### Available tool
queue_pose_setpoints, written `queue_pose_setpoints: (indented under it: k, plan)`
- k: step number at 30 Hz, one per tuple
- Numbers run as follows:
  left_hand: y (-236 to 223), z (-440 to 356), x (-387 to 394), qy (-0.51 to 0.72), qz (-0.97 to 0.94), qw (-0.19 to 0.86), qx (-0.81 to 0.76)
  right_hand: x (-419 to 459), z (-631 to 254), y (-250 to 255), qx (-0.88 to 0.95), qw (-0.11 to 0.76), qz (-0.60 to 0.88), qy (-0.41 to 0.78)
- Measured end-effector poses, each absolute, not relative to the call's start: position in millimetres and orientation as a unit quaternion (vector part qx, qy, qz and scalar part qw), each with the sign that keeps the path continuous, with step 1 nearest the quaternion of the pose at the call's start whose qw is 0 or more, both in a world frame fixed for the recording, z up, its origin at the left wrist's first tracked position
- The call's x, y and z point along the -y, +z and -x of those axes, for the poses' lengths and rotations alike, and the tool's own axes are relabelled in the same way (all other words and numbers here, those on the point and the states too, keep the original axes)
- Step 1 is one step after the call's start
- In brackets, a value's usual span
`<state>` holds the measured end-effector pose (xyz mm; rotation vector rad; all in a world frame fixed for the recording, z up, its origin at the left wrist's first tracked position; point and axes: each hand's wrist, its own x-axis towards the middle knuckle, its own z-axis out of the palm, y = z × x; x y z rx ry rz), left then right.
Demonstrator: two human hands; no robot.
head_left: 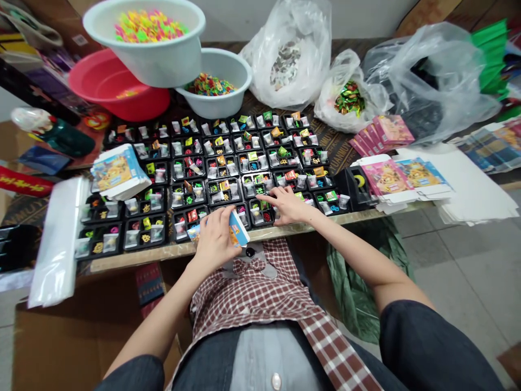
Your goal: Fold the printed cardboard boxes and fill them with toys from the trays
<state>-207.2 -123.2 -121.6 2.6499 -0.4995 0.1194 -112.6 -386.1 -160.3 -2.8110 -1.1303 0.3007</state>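
My left hand [214, 239] is closed around a small blue and white printed box [238, 228], held at the table's front edge. My right hand [287, 205] reaches forward, palm down and fingers spread, onto a black plastic tray [260, 213] in the front row. Rows of black trays [211, 163] cover the table, each holding small clear bags and tiny coloured toy pieces. My fingertips touch the contents of the tray; what lies under them is hidden.
A stack of flat printed boxes [116, 174] lies on the trays at left, more flat boxes [407, 176] at right. White basins [150, 38] of coloured pieces, a red basin [116, 89] and plastic bags [293, 54] stand behind. A clear plastic sheet [57, 239] hangs at the left.
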Motion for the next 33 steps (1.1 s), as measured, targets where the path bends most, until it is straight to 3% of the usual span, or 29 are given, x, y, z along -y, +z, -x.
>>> queue_pose_setpoints:
  k: [11,20,33]
  plan:
    - [-127.0,206.8,127.1,0.052,-0.954,0.247,0.160,390.6,113.4,-159.5,0.368,0.127,0.912,0.128]
    - [-123.8,203.6,132.6,0.028,-0.961,0.238,0.138,392.3,117.9,-141.0,0.396,0.193,0.894,0.084]
    - [-132.9,200.8,135.5,0.034,-0.952,0.228,0.200,372.9,139.9,-96.4,0.470,0.201,0.857,0.064]
